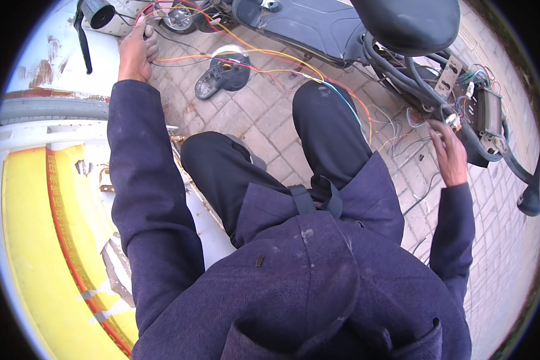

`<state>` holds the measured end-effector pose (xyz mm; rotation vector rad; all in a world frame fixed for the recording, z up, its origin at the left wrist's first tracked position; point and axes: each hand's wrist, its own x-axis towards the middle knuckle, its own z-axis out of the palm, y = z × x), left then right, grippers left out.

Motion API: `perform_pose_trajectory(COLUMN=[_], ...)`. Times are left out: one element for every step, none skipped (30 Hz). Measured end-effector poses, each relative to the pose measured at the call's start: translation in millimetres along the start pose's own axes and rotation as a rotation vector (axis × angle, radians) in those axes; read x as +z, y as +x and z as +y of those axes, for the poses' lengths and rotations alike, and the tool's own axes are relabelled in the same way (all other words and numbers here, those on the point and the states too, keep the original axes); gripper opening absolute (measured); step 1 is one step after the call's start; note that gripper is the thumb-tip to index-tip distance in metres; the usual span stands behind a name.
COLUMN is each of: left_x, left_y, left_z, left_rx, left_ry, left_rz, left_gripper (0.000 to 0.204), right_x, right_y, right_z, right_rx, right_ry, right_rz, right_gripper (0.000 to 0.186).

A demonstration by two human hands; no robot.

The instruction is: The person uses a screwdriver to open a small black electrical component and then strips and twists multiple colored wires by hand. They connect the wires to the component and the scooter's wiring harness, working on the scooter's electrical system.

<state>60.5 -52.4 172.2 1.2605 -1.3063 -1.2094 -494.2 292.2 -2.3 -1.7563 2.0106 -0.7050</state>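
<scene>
At the upper left, my left hand [139,51] is closed around a bundle of red and yellow wires [276,53]. These long strands sweep rightward over my knee toward the scooter's exposed wiring. On the right, my right hand [449,155] has its fingers bent together at the loose wiring, beside a small white connector [452,119]. What its fingertips pinch is too small to make out. Just beyond lies a grey finned box [491,113] with coloured leads, in the opened end of an electric scooter [306,27].
A black scooter seat [408,24] overhangs the frame. A black-and-white shoe-shaped part [223,75] lies on the brick paving [264,129]. To my left stands a white, rusty body panel with a yellow sheet [30,228]. A handlebar grip with lever [97,12] juts in at the top left.
</scene>
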Motion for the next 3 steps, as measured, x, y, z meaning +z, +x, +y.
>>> perform_pose_trajectory(left_x=[4, 8, 10], left_y=[-2, -5, -9], left_z=[2, 5, 8], left_rx=[-0.011, -0.025, -0.007], left_ry=[-0.016, -0.03, -0.051], left_rz=[-0.019, -0.03, -0.059], left_gripper=[0.038, 0.037, 0.038], right_x=[18, 32, 44], right_y=[20, 36, 47], right_z=[-39, -79, -119], right_rx=[-0.01, -0.108, -0.061], right_ry=[0.09, 0.195, 0.125], right_rz=[0.042, 0.107, 0.018], right_gripper=[0.041, 0.039, 0.042])
